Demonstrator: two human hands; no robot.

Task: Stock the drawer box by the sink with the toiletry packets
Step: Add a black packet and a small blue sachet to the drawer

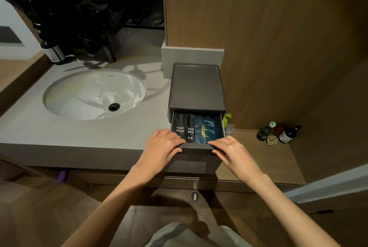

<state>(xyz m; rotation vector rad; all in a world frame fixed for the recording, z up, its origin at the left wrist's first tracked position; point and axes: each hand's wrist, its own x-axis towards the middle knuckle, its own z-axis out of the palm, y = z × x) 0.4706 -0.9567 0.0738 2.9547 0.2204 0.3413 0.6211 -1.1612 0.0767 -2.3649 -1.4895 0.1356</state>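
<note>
A: Where is the box [197, 87]?

B: It sits on the counter [39, 131], just right of the sink [93, 95] and against the wooden wall. Its drawer [197, 160] is pulled out toward you.

A: And the packets?

B: They lie inside the drawer. You have two black packets [180, 125] marked as toothbrushes on the left, and a blue packet [209, 129] touching them on the right.

A: What are your hands doing?

B: Your left hand [163, 145] pinches the left end of the drawer's front, with the fingers over the top edge and the thumb on the face. Your right hand [233, 151] pinches the right end the same way.

A: Anything else nearby?

B: Two bottles [288, 134] stand on a wooden shelf [258, 159] to your right, well apart from the box.
</note>
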